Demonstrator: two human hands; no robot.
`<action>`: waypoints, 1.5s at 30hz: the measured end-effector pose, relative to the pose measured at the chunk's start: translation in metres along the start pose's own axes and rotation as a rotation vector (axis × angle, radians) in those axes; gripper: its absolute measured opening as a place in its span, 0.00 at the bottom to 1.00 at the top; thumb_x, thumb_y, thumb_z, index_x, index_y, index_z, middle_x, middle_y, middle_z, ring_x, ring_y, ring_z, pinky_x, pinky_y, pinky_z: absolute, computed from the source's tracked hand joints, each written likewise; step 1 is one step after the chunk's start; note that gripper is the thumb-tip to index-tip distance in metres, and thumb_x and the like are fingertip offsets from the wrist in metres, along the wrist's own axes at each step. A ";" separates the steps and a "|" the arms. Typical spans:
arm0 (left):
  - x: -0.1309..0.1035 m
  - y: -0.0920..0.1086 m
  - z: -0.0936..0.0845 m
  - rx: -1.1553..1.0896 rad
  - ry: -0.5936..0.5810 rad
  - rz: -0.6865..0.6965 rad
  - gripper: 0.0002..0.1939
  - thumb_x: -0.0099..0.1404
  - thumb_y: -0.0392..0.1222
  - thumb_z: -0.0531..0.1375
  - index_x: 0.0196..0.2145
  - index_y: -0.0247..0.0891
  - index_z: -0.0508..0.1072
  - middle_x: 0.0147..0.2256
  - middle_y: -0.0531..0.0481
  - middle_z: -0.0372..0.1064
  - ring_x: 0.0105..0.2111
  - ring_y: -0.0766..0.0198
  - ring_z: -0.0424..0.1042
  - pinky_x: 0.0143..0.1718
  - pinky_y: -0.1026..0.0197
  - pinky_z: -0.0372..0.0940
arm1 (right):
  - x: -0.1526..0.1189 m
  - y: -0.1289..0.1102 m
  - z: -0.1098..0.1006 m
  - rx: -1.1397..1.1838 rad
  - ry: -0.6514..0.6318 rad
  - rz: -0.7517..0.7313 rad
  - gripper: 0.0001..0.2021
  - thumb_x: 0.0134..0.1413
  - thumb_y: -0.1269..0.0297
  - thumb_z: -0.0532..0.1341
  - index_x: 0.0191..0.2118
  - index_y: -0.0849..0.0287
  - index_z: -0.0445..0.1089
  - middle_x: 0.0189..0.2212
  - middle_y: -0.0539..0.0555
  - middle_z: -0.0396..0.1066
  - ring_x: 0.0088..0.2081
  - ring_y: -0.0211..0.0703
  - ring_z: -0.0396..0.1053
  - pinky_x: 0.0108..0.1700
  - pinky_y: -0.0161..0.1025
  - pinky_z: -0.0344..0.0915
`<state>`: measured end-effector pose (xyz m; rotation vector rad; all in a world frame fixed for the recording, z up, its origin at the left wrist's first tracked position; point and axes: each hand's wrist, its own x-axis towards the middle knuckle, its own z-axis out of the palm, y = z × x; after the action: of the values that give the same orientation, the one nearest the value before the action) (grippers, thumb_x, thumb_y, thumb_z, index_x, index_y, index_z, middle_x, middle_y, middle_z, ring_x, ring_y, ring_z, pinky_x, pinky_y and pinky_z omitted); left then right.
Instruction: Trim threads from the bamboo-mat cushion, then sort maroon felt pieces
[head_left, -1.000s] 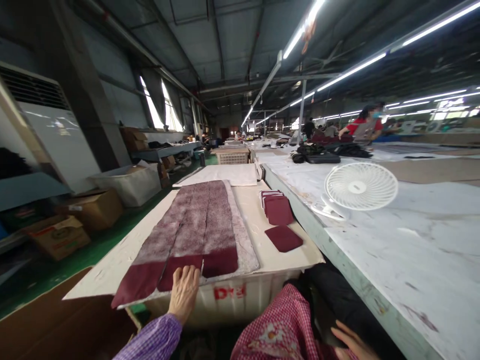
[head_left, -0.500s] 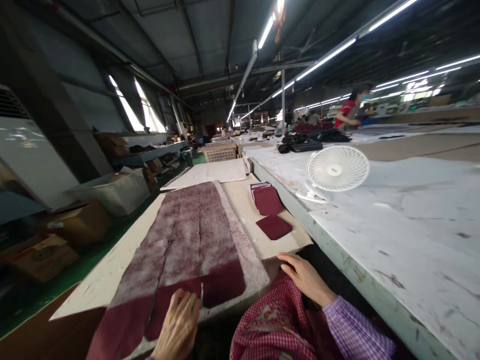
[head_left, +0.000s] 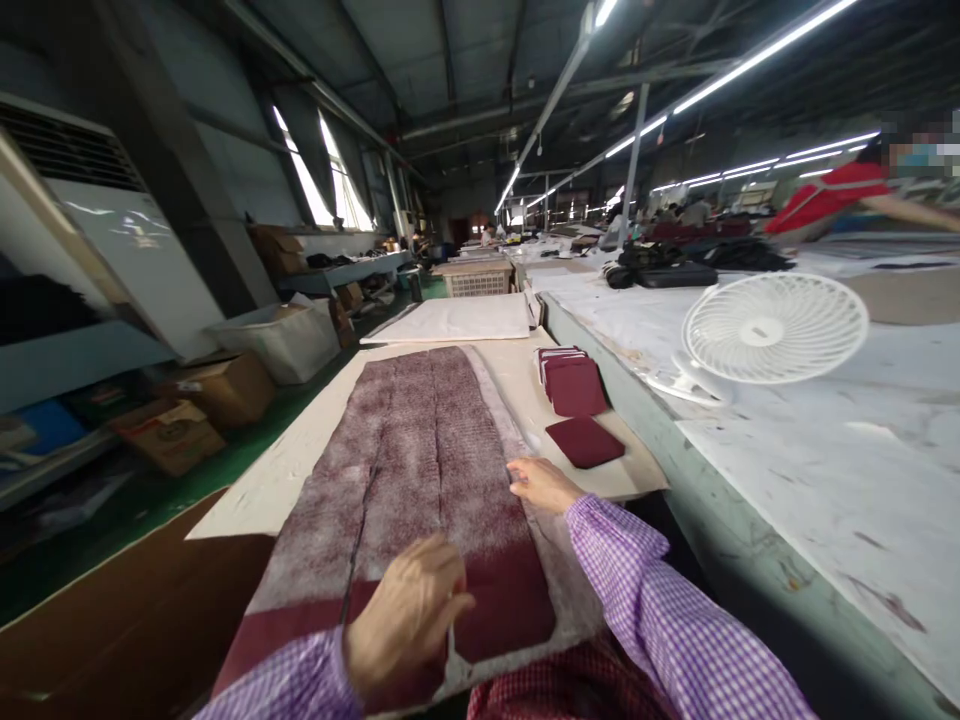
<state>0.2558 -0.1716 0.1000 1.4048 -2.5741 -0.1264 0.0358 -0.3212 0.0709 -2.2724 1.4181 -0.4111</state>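
Note:
Maroon fabric panels, covered in a whitish chalky dusting except along their near end, lie flat side by side on a pale layer of material. Over the near part of the panels hovers my left hand, its fingers bent and blurred by motion; whether they hold anything is unclear. My right hand is at the right edge of the panels, fingers pointing left and slightly apart, with nothing visible in them. Beyond it are a single maroon piece and a stack of small maroon pieces.
A white clip fan stands on the long white-covered table to the right. Cardboard boxes and a white bin line the left floor. A person in a red top leans over the far right table.
My right hand has moved forward and left, from the board's near edge to the panels' edge. The left hand has lifted and shifted forward. The view has turned left.

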 end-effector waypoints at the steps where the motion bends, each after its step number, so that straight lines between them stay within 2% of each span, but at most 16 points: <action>1: 0.016 -0.007 -0.007 0.029 0.002 -0.026 0.08 0.66 0.39 0.53 0.30 0.39 0.69 0.33 0.49 0.68 0.37 0.61 0.66 0.42 0.59 0.62 | 0.012 0.000 0.003 -0.017 0.003 0.010 0.20 0.51 0.69 0.59 0.52 0.61 0.68 0.51 0.58 0.69 0.51 0.47 0.66 0.53 0.39 0.60; 4: 0.064 -0.035 -0.014 0.154 -0.038 -0.144 0.08 0.64 0.35 0.51 0.34 0.37 0.70 0.39 0.45 0.68 0.44 0.57 0.64 0.48 0.56 0.61 | 0.039 -0.002 0.010 -0.065 0.011 0.026 0.22 0.52 0.68 0.59 0.54 0.59 0.65 0.54 0.58 0.65 0.56 0.48 0.61 0.56 0.41 0.58; 8: 0.117 -0.070 0.000 0.163 -0.078 -0.184 0.10 0.61 0.33 0.54 0.41 0.36 0.70 0.45 0.44 0.67 0.50 0.56 0.63 0.52 0.56 0.59 | 0.062 -0.007 0.013 -0.123 -0.012 0.086 0.20 0.55 0.64 0.61 0.54 0.60 0.64 0.53 0.59 0.64 0.55 0.51 0.60 0.55 0.51 0.59; 10: 0.136 -0.085 0.010 0.145 -0.111 -0.216 0.15 0.58 0.34 0.57 0.45 0.37 0.68 0.47 0.44 0.66 0.52 0.56 0.62 0.53 0.56 0.59 | 0.070 -0.008 0.013 -0.139 -0.034 0.137 0.20 0.55 0.61 0.62 0.53 0.61 0.65 0.53 0.59 0.63 0.53 0.51 0.62 0.53 0.54 0.61; 14: 0.160 -0.107 0.025 0.113 -0.196 -0.254 0.30 0.52 0.38 0.64 0.53 0.35 0.63 0.50 0.42 0.63 0.53 0.54 0.62 0.53 0.57 0.60 | 0.084 -0.006 0.012 -0.117 -0.095 0.173 0.17 0.58 0.60 0.60 0.50 0.62 0.66 0.50 0.58 0.65 0.49 0.48 0.65 0.50 0.51 0.64; 17: 0.168 -0.115 0.027 0.119 -0.251 -0.263 0.36 0.50 0.40 0.65 0.57 0.39 0.59 0.53 0.42 0.60 0.55 0.52 0.60 0.53 0.54 0.59 | 0.088 -0.003 0.012 -0.081 -0.101 0.165 0.15 0.59 0.60 0.59 0.49 0.62 0.66 0.47 0.57 0.67 0.47 0.46 0.67 0.48 0.49 0.66; 21: 0.175 -0.112 0.024 0.167 -0.280 -0.294 0.42 0.48 0.42 0.67 0.59 0.44 0.56 0.54 0.42 0.57 0.55 0.48 0.57 0.51 0.48 0.59 | 0.085 -0.002 0.015 -0.030 -0.053 0.133 0.14 0.57 0.61 0.60 0.46 0.62 0.67 0.44 0.55 0.68 0.44 0.45 0.67 0.46 0.48 0.66; 25: 0.180 -0.105 0.022 0.227 -0.257 -0.348 0.42 0.43 0.44 0.69 0.55 0.46 0.59 0.54 0.43 0.54 0.56 0.47 0.53 0.52 0.45 0.56 | 0.076 -0.002 0.021 0.052 0.058 0.073 0.14 0.47 0.70 0.66 0.42 0.60 0.68 0.44 0.54 0.66 0.43 0.44 0.65 0.46 0.43 0.62; 29: 0.179 -0.104 0.024 0.238 -0.225 -0.362 0.40 0.43 0.43 0.69 0.54 0.46 0.60 0.53 0.43 0.54 0.56 0.49 0.54 0.52 0.48 0.55 | 0.072 0.001 0.028 0.200 0.152 0.064 0.20 0.41 0.76 0.64 0.44 0.59 0.66 0.43 0.54 0.66 0.43 0.43 0.65 0.45 0.40 0.59; 33: 0.173 -0.108 0.027 0.219 -0.191 -0.363 0.41 0.44 0.43 0.69 0.55 0.45 0.58 0.53 0.42 0.53 0.56 0.49 0.55 0.52 0.48 0.56 | 0.076 0.009 0.031 0.406 0.163 0.084 0.35 0.35 0.72 0.68 0.54 0.61 0.59 0.46 0.57 0.67 0.44 0.45 0.66 0.48 0.41 0.60; 37: 0.169 -0.107 0.028 0.199 -0.152 -0.352 0.43 0.44 0.40 0.68 0.57 0.42 0.56 0.54 0.41 0.53 0.55 0.49 0.56 0.52 0.49 0.56 | 0.073 0.016 0.025 0.614 0.086 0.072 0.46 0.32 0.66 0.71 0.61 0.60 0.53 0.49 0.58 0.66 0.42 0.43 0.68 0.46 0.40 0.64; 41: 0.165 -0.104 0.029 0.175 -0.119 -0.361 0.44 0.44 0.39 0.68 0.57 0.40 0.54 0.53 0.40 0.53 0.54 0.49 0.57 0.51 0.49 0.56 | 0.067 0.015 0.019 0.772 0.069 0.088 0.47 0.39 0.58 0.69 0.64 0.58 0.48 0.55 0.60 0.61 0.44 0.40 0.68 0.46 0.37 0.65; 43: 0.163 -0.103 0.030 0.163 -0.099 -0.366 0.44 0.44 0.38 0.67 0.57 0.40 0.54 0.53 0.41 0.53 0.54 0.50 0.56 0.52 0.50 0.56 | 0.070 0.012 0.018 0.806 0.104 0.121 0.45 0.39 0.58 0.69 0.64 0.58 0.50 0.57 0.60 0.60 0.44 0.40 0.68 0.46 0.36 0.65; 45: 0.161 -0.102 0.030 0.153 -0.078 -0.369 0.42 0.45 0.37 0.66 0.57 0.40 0.54 0.53 0.41 0.52 0.55 0.51 0.56 0.52 0.50 0.55 | 0.078 0.007 0.020 0.815 0.129 0.174 0.44 0.37 0.61 0.70 0.61 0.60 0.54 0.54 0.60 0.63 0.43 0.41 0.69 0.44 0.36 0.66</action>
<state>0.2485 -0.3624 0.0750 1.9569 -2.3978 -0.0408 0.0733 -0.3898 0.0516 -1.4761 1.1855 -0.8960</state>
